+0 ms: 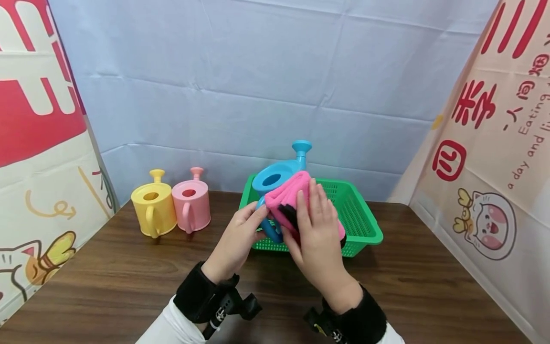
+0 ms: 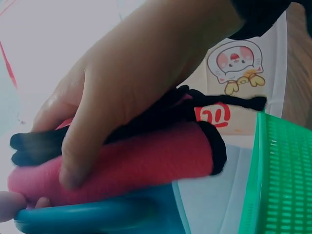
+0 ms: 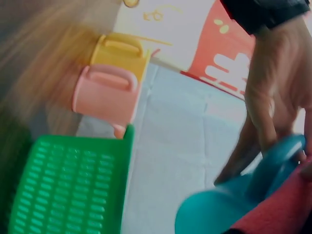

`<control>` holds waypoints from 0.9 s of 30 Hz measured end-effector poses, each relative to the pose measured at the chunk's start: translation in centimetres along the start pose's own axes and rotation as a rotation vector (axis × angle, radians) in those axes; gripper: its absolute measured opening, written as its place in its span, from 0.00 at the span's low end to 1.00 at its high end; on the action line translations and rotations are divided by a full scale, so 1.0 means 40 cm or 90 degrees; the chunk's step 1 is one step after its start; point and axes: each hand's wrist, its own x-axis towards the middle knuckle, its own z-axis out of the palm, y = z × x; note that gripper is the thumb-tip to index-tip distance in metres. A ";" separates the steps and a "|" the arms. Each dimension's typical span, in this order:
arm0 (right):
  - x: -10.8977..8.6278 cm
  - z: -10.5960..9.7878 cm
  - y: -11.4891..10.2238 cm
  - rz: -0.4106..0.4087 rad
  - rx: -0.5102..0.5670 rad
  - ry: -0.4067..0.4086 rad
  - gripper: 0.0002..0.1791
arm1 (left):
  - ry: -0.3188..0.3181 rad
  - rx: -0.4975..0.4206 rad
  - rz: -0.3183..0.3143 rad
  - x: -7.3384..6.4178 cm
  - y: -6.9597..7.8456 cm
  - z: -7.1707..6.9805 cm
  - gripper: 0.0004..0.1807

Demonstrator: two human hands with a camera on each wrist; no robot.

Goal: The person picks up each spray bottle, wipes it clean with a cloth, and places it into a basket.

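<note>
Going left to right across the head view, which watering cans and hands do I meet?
Yellow watering can → pink watering can → left hand → blue watering can → right hand.

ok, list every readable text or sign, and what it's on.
"Eating", right-side backdrop, next word cut off.
"a day and li", same backdrop, cut off.
"三", "季", boxed "四", same backdrop.
"人", "间", same backdrop; neighbouring small characters unclear.
Left-side backdrop: red strokes near edge unreadable.
Left wrist device: white marks too small.
Blue watering can, pink cloth: none visible.
</note>
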 end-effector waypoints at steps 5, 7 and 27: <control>-0.002 0.007 -0.005 0.000 -0.005 0.002 0.36 | 0.001 0.007 0.001 -0.001 0.002 0.000 0.21; -0.002 0.001 0.003 0.020 0.012 0.004 0.36 | -0.011 0.019 0.006 0.000 0.001 0.002 0.20; -0.001 -0.064 0.098 0.347 0.262 -0.075 0.35 | -0.048 0.155 0.021 -0.008 0.019 0.001 0.17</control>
